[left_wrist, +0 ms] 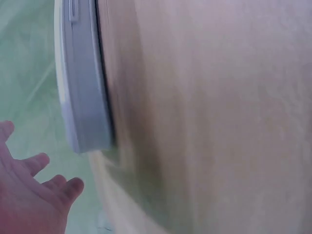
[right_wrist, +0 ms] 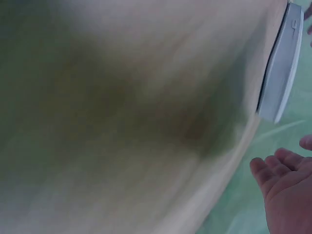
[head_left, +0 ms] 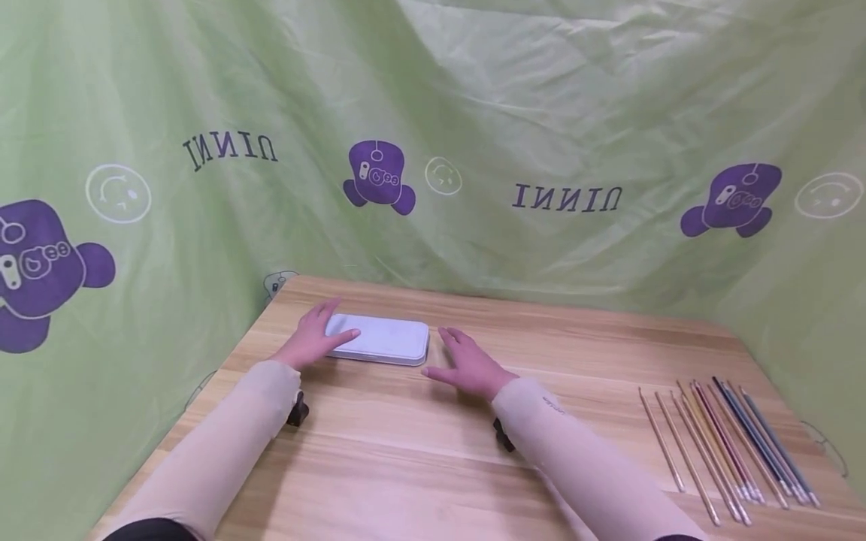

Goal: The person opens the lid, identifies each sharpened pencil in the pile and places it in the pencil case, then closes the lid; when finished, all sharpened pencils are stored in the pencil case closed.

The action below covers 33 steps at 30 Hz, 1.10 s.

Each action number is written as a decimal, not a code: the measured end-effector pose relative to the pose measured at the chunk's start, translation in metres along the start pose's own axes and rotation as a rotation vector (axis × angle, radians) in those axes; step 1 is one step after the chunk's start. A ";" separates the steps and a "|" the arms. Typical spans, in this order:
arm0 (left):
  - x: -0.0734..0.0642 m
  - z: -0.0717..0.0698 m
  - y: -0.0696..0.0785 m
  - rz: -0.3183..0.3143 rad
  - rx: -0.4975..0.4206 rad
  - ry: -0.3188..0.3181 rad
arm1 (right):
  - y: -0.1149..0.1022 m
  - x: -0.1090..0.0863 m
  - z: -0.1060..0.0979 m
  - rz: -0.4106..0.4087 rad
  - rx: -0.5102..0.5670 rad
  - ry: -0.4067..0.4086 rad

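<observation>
A pale rectangular case [head_left: 386, 340] with rounded corners lies flat near the back left of the table, its lid down. My left hand [head_left: 313, 338] is at its left end, thumb and fingers spread, overlapping the case in the head view. In the left wrist view the fingers of the left hand [left_wrist: 36, 190] stand apart from the end of the case [left_wrist: 87, 87]. To the right of the case is my right hand [head_left: 468, 366], fingers extended and holding nothing. The right wrist view shows the right hand [right_wrist: 290, 187] with a gap to the case [right_wrist: 282, 63].
Several long thin pencils [head_left: 727, 451], some brown, some red and some dark blue, lie side by side at the right of the wooden table [head_left: 392, 458]. A green curtain [head_left: 473, 90] with purple prints hangs behind the table and along both sides.
</observation>
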<state>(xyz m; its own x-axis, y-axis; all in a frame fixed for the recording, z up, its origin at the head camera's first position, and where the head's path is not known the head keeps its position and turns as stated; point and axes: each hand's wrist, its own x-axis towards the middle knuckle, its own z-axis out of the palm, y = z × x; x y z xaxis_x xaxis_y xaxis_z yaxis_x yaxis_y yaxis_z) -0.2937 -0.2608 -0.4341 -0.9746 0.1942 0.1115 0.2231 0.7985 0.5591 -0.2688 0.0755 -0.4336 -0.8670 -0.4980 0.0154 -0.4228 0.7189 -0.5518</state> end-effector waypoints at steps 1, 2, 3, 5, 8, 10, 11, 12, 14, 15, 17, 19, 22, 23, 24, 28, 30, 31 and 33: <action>0.001 0.001 -0.003 -0.011 -0.025 0.004 | -0.002 0.003 0.003 0.002 0.015 0.013; 0.002 0.001 -0.006 -0.024 -0.052 0.007 | -0.004 0.007 0.006 0.010 0.037 0.027; 0.003 0.002 -0.009 -0.034 -0.080 0.010 | -0.006 0.010 0.009 0.021 0.061 0.037; 0.006 0.005 -0.014 -0.076 -0.158 0.014 | -0.009 0.018 0.016 0.055 0.127 0.063; 0.009 0.012 -0.017 -0.179 -0.281 0.015 | -0.015 0.026 0.025 0.136 0.310 0.110; 0.009 0.016 -0.013 -0.250 -0.347 0.013 | -0.019 0.029 0.031 0.166 0.423 0.138; 0.008 0.018 -0.009 -0.282 -0.372 0.010 | -0.020 0.030 0.032 0.176 0.468 0.149; 0.008 0.019 -0.006 -0.302 -0.389 0.010 | -0.022 0.030 0.034 0.180 0.495 0.160; 0.007 0.022 0.000 -0.334 -0.433 0.011 | -0.022 0.031 0.035 0.183 0.490 0.175; 0.007 0.023 0.002 -0.346 -0.447 0.013 | -0.022 0.031 0.035 0.189 0.470 0.177; 0.006 0.025 0.005 -0.370 -0.482 0.021 | -0.022 0.028 0.032 0.216 0.422 0.176; 0.007 0.027 0.008 -0.387 -0.510 0.031 | -0.021 0.024 0.028 0.237 0.379 0.172; 0.006 0.029 0.011 -0.397 -0.535 0.034 | -0.019 0.016 0.021 0.246 0.338 0.163; 0.005 0.029 0.012 -0.398 -0.543 0.029 | -0.018 0.013 0.019 0.245 0.326 0.162; 0.005 0.029 0.013 -0.397 -0.553 0.023 | -0.017 0.010 0.017 0.244 0.321 0.160; 0.000 0.034 0.021 -0.375 -0.569 -0.005 | -0.008 -0.002 0.012 0.247 0.286 0.144; -0.003 0.039 0.026 -0.359 -0.572 -0.003 | -0.002 -0.009 0.009 0.245 0.247 0.126; -0.005 0.041 0.030 -0.352 -0.570 -0.001 | 0.001 -0.013 0.006 0.242 0.222 0.113; -0.008 0.048 0.037 -0.337 -0.572 0.002 | 0.007 -0.020 0.001 0.227 0.166 0.088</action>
<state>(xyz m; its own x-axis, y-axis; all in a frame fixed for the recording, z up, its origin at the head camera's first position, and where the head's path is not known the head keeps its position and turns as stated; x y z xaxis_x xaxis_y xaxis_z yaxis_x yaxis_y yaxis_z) -0.2763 -0.2056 -0.4536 -0.9894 -0.0146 -0.1442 -0.1386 0.3873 0.9115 -0.2536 0.0900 -0.4387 -0.9570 -0.2847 -0.0561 -0.1726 0.7141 -0.6785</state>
